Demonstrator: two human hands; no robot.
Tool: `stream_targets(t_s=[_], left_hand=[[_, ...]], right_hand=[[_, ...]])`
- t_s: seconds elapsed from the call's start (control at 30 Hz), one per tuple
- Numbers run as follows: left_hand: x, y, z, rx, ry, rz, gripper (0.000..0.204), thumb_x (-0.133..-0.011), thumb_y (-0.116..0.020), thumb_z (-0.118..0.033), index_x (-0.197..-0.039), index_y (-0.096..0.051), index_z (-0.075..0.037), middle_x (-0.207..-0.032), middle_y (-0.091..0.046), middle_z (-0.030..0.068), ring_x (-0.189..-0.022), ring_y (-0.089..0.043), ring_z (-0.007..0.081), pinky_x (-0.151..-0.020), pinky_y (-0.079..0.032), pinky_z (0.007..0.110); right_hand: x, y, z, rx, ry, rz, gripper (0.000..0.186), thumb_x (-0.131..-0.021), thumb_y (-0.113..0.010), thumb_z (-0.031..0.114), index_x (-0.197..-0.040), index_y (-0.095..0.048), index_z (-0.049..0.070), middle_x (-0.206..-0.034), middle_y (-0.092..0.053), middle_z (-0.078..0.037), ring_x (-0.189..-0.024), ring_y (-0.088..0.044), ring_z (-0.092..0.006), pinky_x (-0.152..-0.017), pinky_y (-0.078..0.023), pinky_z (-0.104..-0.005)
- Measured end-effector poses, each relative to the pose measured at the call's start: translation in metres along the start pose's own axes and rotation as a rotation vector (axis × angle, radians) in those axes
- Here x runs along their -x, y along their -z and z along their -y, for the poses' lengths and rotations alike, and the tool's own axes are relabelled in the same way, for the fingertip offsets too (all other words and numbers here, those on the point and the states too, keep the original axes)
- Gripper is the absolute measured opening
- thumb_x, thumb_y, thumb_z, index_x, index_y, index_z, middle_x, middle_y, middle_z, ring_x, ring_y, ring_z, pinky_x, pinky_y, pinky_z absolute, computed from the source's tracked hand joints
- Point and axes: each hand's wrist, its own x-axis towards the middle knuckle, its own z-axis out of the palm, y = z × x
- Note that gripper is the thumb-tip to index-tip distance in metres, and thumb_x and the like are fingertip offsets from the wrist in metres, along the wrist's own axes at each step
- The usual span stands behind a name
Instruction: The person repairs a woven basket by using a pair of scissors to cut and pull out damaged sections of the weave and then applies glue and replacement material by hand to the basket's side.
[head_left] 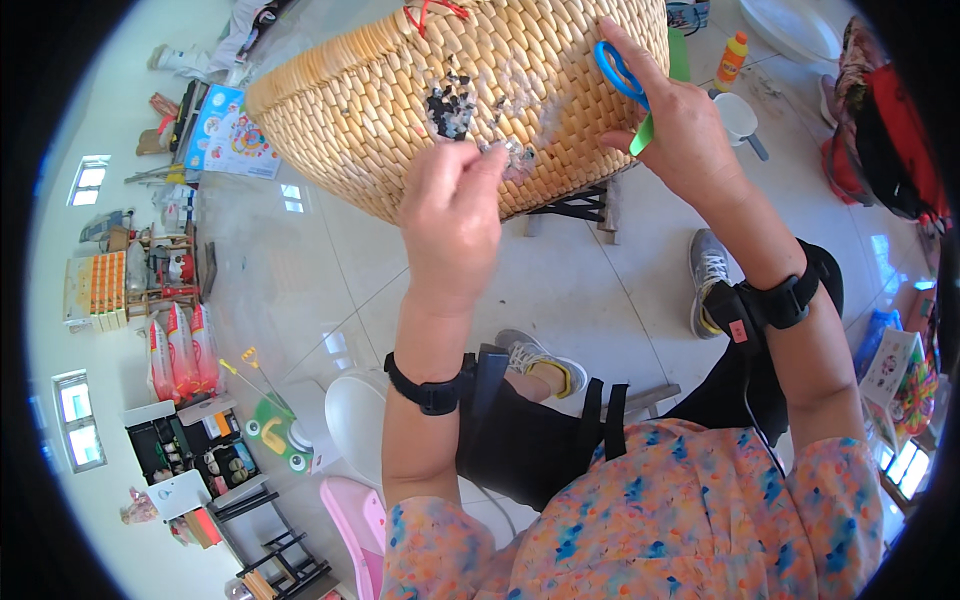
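Grips blue-and-green scissors [636, 97] (apparently) in right hand [685, 130], at woven basket [370, 110]. Pinches left hand [452, 205] closed by dark patch [452, 108], cannot tell on what.

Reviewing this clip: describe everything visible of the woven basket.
The woven basket is straw-coloured, of thick plant-like strands, with a wrapped band along its upper-left edge. A red tie sits near the top. Its facing side carries black and whitish fragments, with pale smears nearby. It is tilted, cut off by the frame's upper edge, a dark stand below; contact is unclear. The left hand is beside the fragments; the right hand, holding a blue-and-green tool, overlaps its right side.
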Motion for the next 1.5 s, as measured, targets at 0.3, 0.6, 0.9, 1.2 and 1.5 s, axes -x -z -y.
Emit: stream_targets(t_s=[0.3,0.6,0.9,1.2,1.5], left_hand=[[0.0,0.003,0.009,-0.003,-0.02,0.048,0.017,-0.075,-0.075,0.003,-0.091,-0.071,0.0,-0.082,-0.058,0.0083,-0.072,-0.06,0.0241,-0.064,-0.049,0.033],[-0.001,0.001,0.009,0.056,-0.006,-0.001,0.016,-0.071,-0.069,0.003,-0.087,-0.07,-0.002,-0.08,-0.054,0.0058,-0.077,-0.057,0.0252,-0.066,-0.048,0.037],[-0.006,0.01,0.014,-0.057,0.031,-0.035,0.016,-0.074,-0.074,0.004,-0.088,-0.072,-0.002,-0.083,-0.059,0.0083,-0.075,-0.06,0.0252,-0.066,-0.05,0.035],[-0.003,0.012,0.016,-0.013,0.015,0.034,0.014,-0.076,-0.075,0.002,-0.089,-0.071,-0.001,-0.084,-0.061,0.0088,-0.075,-0.061,0.0255,-0.067,-0.051,0.034],[-0.001,0.014,0.013,-0.069,0.051,-0.016,0.015,-0.071,-0.068,0.001,-0.086,-0.069,-0.002,-0.082,-0.057,0.0064,-0.079,-0.06,0.0255,-0.071,-0.049,0.037]], right_hand=[[0.0,0.002,-0.001,-0.023,0.024,0.037,0.107,-0.066,-0.087,0.011,-0.153,-0.028,0.027,-0.078,-0.062,-0.017,-0.073,-0.061,-0.0373,-0.068,-0.048,-0.045],[0.0,0.007,0.003,-0.017,-0.005,0.061,0.11,-0.065,-0.088,0.009,-0.154,-0.026,0.027,-0.081,-0.063,-0.017,-0.076,-0.063,-0.0374,-0.07,-0.049,-0.0457],[0.001,0.007,0.002,0.035,-0.012,0.081,0.114,-0.063,-0.088,0.006,-0.155,-0.024,0.027,-0.078,-0.062,-0.015,-0.077,-0.064,-0.036,-0.071,-0.049,-0.0453],[0.001,0.005,-0.001,0.059,0.026,0.066,0.116,-0.061,-0.089,0.006,-0.155,-0.023,0.024,-0.079,-0.063,-0.016,-0.077,-0.064,-0.0371,-0.072,-0.05,-0.0448],[0.0,0.007,0.001,0.06,0.011,0.083,0.117,-0.06,-0.089,0.007,-0.155,-0.024,0.023,-0.081,-0.064,-0.016,-0.079,-0.064,-0.0374,-0.073,-0.049,-0.0448]])
